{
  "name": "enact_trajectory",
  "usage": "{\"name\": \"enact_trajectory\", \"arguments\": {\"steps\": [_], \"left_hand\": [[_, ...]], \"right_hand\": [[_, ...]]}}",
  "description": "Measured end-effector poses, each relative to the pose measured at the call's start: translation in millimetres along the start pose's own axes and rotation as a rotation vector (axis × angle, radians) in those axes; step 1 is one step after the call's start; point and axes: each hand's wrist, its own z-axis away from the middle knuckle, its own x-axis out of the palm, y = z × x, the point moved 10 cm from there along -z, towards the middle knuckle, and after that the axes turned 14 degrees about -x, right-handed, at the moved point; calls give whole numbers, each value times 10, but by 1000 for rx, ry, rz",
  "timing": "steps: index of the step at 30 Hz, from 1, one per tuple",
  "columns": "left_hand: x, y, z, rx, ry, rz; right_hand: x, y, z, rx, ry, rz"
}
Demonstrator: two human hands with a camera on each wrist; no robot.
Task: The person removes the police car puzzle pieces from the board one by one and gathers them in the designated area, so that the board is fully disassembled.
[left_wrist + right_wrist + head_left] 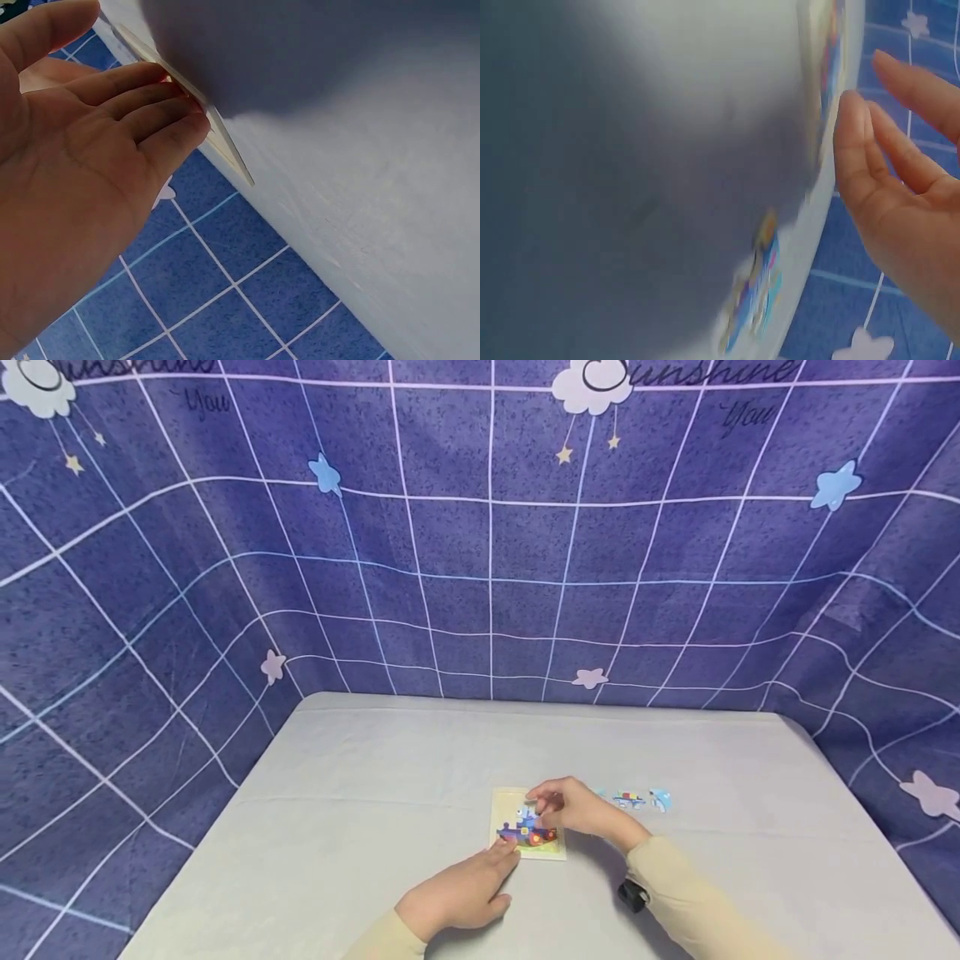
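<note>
A small jigsaw board with a pale frame lies on the table, its picture a blue train with red wheels. My left hand rests its straight fingertips on the board's near left edge; in the left wrist view those fingers lie along the thin board. Above the board's right side hovers my right hand, fingers loosely bent. Nothing shows between the fingers of the right hand in the right wrist view. Part of the picture is hidden beneath this hand.
Several loose puzzle pieces lie right of the board, partly behind the right wrist. A pale cloth covers the table. A purple-blue curtain with grid lines stands behind and at both sides. A black device is on the right wrist.
</note>
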Motion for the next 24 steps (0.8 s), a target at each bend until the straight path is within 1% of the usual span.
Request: {"name": "enact_trajectory", "arguments": {"steps": [4, 7, 9, 16, 24], "left_hand": [[12, -8, -12, 4, -8, -1], [23, -14, -17, 5, -11, 3], [24, -16, -20, 6, -11, 5], [23, -19, -32, 7, -14, 6], [23, -11, -20, 2, -19, 4]], "right_hand": [[98, 3, -59, 9, -20, 75], [120, 5, -79, 14, -16, 134], [127, 8, -89, 19, -13, 154], [131, 9, -91, 28, 5, 121], [155, -38, -83, -14, 7, 101]]}}
